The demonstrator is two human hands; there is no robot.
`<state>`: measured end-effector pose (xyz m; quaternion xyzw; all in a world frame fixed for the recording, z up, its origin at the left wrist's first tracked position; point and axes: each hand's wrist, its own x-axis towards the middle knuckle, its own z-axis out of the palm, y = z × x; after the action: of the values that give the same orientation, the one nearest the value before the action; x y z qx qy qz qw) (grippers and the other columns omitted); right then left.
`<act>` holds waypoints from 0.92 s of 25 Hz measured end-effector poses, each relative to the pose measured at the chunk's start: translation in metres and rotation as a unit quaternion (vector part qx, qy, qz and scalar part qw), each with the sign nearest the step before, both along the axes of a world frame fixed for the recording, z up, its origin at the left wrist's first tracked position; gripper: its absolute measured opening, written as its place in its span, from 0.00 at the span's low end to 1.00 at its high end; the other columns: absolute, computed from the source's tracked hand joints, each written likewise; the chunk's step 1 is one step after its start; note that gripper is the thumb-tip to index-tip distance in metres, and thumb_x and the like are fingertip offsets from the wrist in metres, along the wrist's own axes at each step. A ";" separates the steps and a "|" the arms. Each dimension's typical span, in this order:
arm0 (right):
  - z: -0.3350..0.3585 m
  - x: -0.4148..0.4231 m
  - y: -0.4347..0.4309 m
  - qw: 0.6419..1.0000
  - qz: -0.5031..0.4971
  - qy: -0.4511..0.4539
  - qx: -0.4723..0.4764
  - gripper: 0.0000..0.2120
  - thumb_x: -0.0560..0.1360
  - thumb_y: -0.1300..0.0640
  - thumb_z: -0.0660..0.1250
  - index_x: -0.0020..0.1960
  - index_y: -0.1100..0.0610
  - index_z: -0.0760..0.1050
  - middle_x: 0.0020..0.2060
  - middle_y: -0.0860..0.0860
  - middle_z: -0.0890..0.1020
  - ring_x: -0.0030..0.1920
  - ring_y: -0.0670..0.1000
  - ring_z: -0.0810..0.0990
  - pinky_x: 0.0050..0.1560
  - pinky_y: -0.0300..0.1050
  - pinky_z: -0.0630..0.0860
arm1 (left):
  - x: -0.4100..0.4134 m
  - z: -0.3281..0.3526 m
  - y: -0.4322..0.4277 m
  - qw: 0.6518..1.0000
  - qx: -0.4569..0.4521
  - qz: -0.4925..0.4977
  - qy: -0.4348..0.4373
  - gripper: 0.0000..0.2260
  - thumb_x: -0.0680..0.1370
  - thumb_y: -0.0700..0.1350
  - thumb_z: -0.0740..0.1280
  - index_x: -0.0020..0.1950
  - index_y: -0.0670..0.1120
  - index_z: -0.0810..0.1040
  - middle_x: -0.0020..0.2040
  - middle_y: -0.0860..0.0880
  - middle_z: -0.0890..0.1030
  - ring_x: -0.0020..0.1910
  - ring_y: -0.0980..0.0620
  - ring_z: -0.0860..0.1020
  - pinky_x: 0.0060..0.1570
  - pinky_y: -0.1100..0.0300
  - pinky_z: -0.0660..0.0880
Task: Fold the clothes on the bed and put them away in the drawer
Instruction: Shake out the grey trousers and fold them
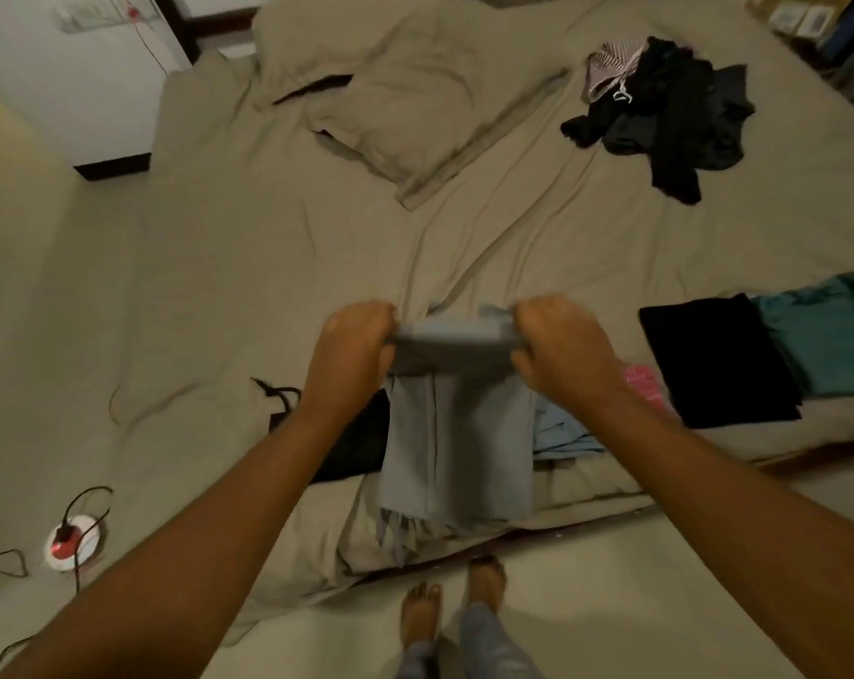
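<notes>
Holding a grey-blue garment (456, 433) up by its top edge, a person stands at the near side of the bed (268, 262), seen from the head camera. The left hand (354, 345) and the right hand (562, 350) are each curled round a bunched corner of the cloth. The strip between them is drawn fairly taut. Below it the fabric hangs limp toward the near edge of the mattress, with loose ends trailing at the bottom. Blur around the cloth leaves the kind of garment unclear.

It looks light and thoroughly soft, with no stiffness of its own, so it is likely to sag and crumple wherever it is not supported. It appears neither fragile nor slippery. The two top corners look like the sensible hold, since the panel then drops straight. Any crease would probably set best with the cloth laid flat on the sheet.

A light blue cloth (562, 428) lies just right of the hanging panel. A black garment (356, 443) lies to its left, partly behind the left forearm.

On the right of the bed a folded black piece (719, 360) lies beside a folded teal piece (826, 330), with a pink item (645, 384) at their near-left corner. A pile of dark clothes (670, 115) sits unfolded at the far right, well apart from the hands, so much of the folding appears undone. A pillow (395, 105) lies at the far side. No drawer is in view.
</notes>
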<state>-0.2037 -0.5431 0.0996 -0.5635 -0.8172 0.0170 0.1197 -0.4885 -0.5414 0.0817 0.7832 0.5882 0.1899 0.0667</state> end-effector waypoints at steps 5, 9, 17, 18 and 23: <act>-0.124 0.022 -0.123 0.980 0.152 -0.052 -0.113 0.14 0.65 0.55 0.69 0.51 0.56 0.81 0.64 0.56 0.80 0.66 0.57 0.76 0.64 0.51 0.66 | -0.008 -0.130 -0.141 0.978 -0.058 -0.194 0.055 0.17 0.70 0.40 0.77 0.56 0.41 0.78 0.68 0.39 0.77 0.65 0.41 0.77 0.64 0.47 0.75; -0.182 0.021 -0.138 0.956 0.171 -0.106 -0.214 0.14 0.66 0.51 0.73 0.50 0.54 0.82 0.68 0.56 0.78 0.70 0.56 0.74 0.67 0.52 0.67 | -0.006 -0.194 -0.163 0.957 -0.222 -0.179 0.054 0.33 0.65 0.40 0.81 0.68 0.40 0.74 0.74 0.43 0.71 0.69 0.43 0.75 0.67 0.47 0.73; -0.195 -0.009 -0.142 0.822 -0.373 0.305 -0.305 0.25 0.74 0.47 0.75 0.61 0.63 0.74 0.57 0.60 0.79 0.57 0.61 0.78 0.57 0.53 0.77 | 0.017 -0.184 -0.128 0.856 -0.338 0.327 -0.215 0.42 0.67 0.62 0.78 0.70 0.38 0.68 0.69 0.37 0.69 0.68 0.38 0.69 0.67 0.43 0.71; -0.195 -0.015 -0.140 0.742 -0.402 0.391 -0.367 0.26 0.74 0.47 0.75 0.64 0.61 0.74 0.58 0.57 0.80 0.58 0.58 0.79 0.58 0.49 0.77 | 0.014 -0.188 -0.121 0.817 -0.384 0.340 -0.264 0.43 0.65 0.63 0.79 0.70 0.41 0.68 0.68 0.39 0.69 0.67 0.39 0.71 0.66 0.44 0.72; -0.216 -0.016 -0.131 0.562 -0.414 0.533 -0.478 0.36 0.65 0.45 0.82 0.68 0.54 0.76 0.59 0.50 0.83 0.57 0.53 0.83 0.61 0.51 0.79 | 0.010 -0.194 -0.105 0.680 -0.454 0.423 -0.391 0.52 0.61 0.60 0.83 0.76 0.42 0.62 0.71 0.43 0.71 0.65 0.44 0.75 0.66 0.46 0.74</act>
<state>-0.2196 -0.6744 -0.1164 -0.7034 -0.1537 0.6508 0.2409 -0.4781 -0.6463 -0.1127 0.1794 0.7911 0.1965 0.5508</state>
